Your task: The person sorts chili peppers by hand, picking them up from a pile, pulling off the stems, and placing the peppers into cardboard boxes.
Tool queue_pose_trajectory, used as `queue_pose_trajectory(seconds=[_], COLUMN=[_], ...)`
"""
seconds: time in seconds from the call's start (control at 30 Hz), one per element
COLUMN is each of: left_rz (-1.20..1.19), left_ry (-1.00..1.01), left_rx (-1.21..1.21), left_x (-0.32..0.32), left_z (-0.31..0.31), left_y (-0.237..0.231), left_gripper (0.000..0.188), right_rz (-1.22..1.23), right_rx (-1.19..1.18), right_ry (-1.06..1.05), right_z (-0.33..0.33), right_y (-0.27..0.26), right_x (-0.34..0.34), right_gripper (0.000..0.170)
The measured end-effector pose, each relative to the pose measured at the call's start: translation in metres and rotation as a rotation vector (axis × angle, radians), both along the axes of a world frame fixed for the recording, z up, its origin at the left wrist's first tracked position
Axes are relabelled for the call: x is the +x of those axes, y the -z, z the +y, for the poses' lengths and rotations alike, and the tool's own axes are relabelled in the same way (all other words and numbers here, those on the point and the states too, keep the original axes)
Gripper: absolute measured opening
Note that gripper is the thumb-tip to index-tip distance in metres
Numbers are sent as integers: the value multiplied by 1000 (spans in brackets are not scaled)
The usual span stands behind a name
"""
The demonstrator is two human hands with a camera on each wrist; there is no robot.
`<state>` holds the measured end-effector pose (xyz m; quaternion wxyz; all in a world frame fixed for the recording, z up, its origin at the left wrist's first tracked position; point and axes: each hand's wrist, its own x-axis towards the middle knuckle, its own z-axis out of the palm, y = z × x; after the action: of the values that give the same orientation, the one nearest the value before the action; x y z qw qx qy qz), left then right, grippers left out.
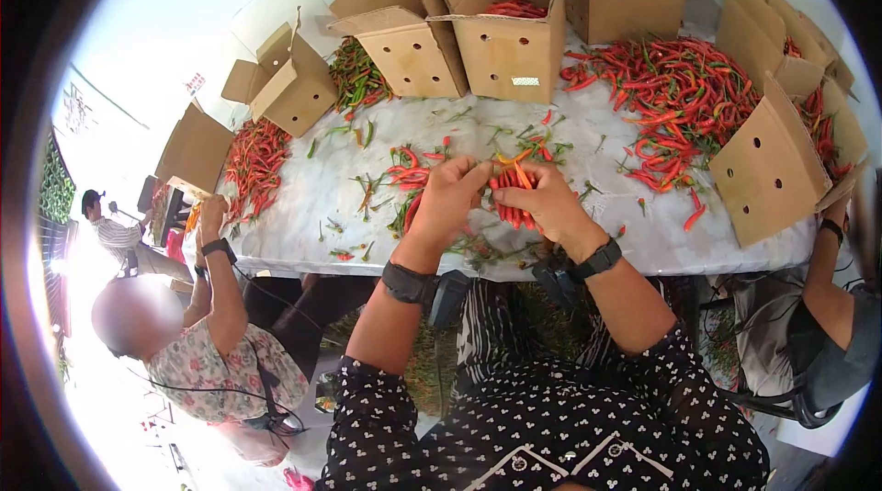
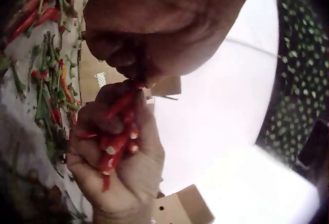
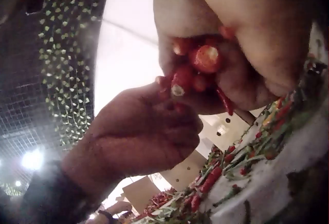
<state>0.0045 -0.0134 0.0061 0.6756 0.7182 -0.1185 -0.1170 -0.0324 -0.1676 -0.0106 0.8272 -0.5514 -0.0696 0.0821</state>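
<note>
My right hand grips a bunch of red chilies with an orange one among them, over the table's front part. In the right wrist view the cut, stemless ends of the chilies poke out of the curled fingers. Close against the bunch, my left hand has its thumb and fingers pinched together. The left wrist view shows the left fingertips touching a chili tip at the top of the bunch; whether they hold a separate piece is hidden.
Loose chilies and green stems lie around both hands. Cardboard boxes line the back, with a large chili heap at right and smaller heaps at left. One person sits at left, another at right.
</note>
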Motion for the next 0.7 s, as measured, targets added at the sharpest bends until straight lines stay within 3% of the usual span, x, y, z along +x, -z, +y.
queue_pose_trajectory(seconds=[0.17,0.23,0.3,0.37,0.4,0.47,0.5,0.63,0.7], left_rz=[339,314,284,79,72,-352,-434,-689,-697], left_ry=[175,166,168,-80,-68,-340,-418,-489,-490], left_rx=[-418,-364,-305,-202,-213,141,141,274,269], left_x=[-12,-15,-18,-25,-24,-22,-24,-25,-25], left_z=[20,29,37,44,52,69,72,85,88], left_y=[3,7,5,-2,1,10,11,30,37], left_gripper=[17,18,20,18,18,14,13,10,11], right_rz=[-123,-84,-75,-129,-136,-220,-273,-556,-595], right_rx=[-142,-243,-238,-189,-201,-219,-254,-397,-547], right_ry=[-24,-155,-144,-83,-72,187,257,438,432], right_z=[6,7,9,8,5,-2,-5,-24,-35], right_y=[3,-8,-13,-23,-32,-62,-86,-156,-184], right_x=[-4,-10,-12,-10,-7,5,9,71,118], right_gripper=[18,19,19,17,17,16,15,23,28])
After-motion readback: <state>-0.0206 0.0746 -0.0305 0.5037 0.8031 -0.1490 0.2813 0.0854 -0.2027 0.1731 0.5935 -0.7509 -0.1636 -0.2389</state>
